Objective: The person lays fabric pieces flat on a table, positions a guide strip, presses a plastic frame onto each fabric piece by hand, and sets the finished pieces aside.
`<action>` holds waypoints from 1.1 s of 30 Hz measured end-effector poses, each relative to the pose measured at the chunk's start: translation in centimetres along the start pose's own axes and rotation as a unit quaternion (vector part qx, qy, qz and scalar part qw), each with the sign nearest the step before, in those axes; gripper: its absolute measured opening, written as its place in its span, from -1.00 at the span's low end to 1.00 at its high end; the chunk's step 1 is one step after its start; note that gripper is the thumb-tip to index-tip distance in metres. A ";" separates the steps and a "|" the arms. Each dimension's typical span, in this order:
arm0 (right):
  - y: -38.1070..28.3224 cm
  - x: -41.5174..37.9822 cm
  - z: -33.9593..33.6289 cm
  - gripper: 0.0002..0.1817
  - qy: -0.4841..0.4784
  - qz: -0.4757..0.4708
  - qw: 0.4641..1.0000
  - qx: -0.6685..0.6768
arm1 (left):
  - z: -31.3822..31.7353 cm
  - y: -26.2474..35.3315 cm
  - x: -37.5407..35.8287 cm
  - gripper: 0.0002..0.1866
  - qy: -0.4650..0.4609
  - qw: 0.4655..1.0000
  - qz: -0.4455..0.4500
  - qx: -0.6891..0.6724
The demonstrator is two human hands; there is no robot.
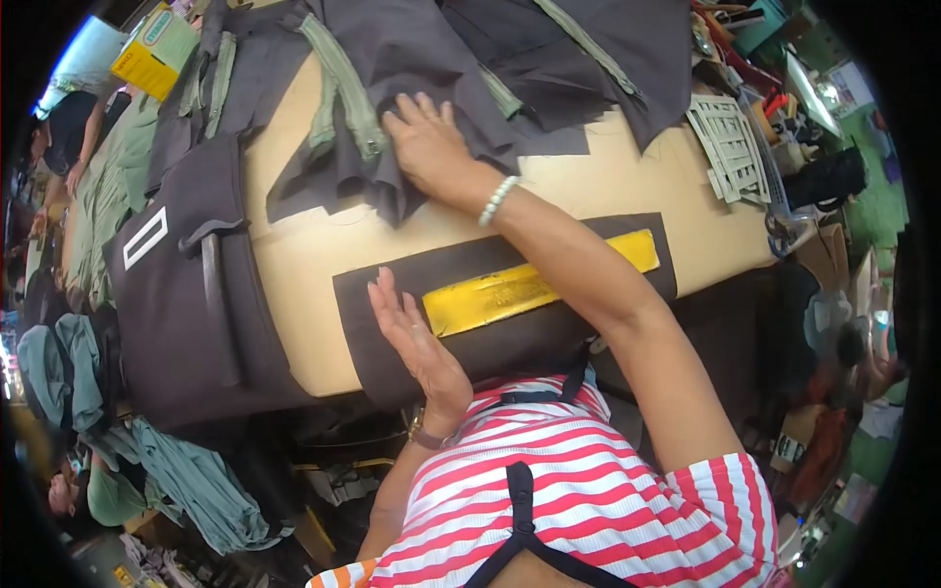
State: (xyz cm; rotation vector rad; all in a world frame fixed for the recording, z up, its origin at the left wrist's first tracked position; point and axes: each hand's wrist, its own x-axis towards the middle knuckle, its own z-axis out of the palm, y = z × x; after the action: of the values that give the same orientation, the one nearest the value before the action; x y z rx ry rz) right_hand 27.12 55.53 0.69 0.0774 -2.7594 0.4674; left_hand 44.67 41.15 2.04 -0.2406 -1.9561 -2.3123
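On the dark panel (377, 328) at the near edge of the surface (284, 284) lies one yellow bar (539, 289), slanting upward to the right; the right forearm crosses above it. Just off the bar's left end is the left hand (421, 348), held edge-on with its fingers stretched out; its grip is slack and has hold of nothing, and whether it touches the panel I cannot tell. Beyond the bar, the right hand (431, 147) lies palm down on dark cloth (392, 59), fingers a little spread, its grip not closed around anything.

As for containers, one carton (157, 49), yellow and white, stands beyond the bar and far to its left, its contents hidden. Right of the bar and beyond it, one bin (769, 176) holds a jumble of small things too blurred to count, with one white slotted rack (730, 147) just beside it.

At least four green zips (343, 83) run along the dark pieces beyond the bar. Left of the bar is one folded piece (181, 323) bearing one white frame (146, 238).
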 end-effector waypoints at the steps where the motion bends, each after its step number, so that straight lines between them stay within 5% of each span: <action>1: -0.9 0.3 0.2 -0.54 -0.005 0.013 1.000 0.001 | 0.1 0.0 0.0 -0.30 -0.002 1.000 0.004 0.001; 6: -4.2 0.3 -1.0 -0.52 -0.045 0.040 0.991 0.117 | 0.1 -0.2 -0.1 -0.28 -0.003 1.000 0.012 0.023; 8: -4.5 -1.6 -2.1 -0.53 0.052 0.018 0.985 0.165 | 0.3 0.7 0.1 -0.31 -0.041 0.998 -0.015 0.041; 10: -3.2 -4.6 -5.8 -0.56 0.085 -0.046 0.990 0.107 | -0.3 1.6 0.6 -0.32 -0.120 0.985 -0.046 0.112; 13: 0.6 -11.8 -10.7 -0.57 0.180 -0.016 0.984 0.005 | -1.8 2.5 1.7 -0.30 -0.192 0.955 -0.051 0.221; 19: 3.1 -24.6 -14.8 -0.50 0.184 0.356 0.913 -0.072 | -4.7 2.5 2.8 -0.28 -0.197 0.869 0.088 0.445; 23: 3.2 -26.0 -13.8 -0.56 0.185 0.367 0.912 0.004 | -5.2 3.0 2.5 -0.16 -0.251 0.836 0.077 0.482; 28: 5.2 -25.6 -12.4 -0.52 0.117 0.310 0.941 -0.069 | -4.5 1.8 2.2 -0.10 -0.245 0.786 0.111 0.557; 33: 8.6 -23.2 -12.6 -0.49 0.097 0.260 0.959 -0.057 | -3.1 0.7 3.4 -0.12 -0.232 0.787 0.121 0.559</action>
State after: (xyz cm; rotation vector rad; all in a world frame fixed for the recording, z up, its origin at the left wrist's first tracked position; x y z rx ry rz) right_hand 52.09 67.71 1.30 -0.6994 -2.5806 0.4147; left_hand 41.27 38.04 2.86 -0.8867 -2.8814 -0.6604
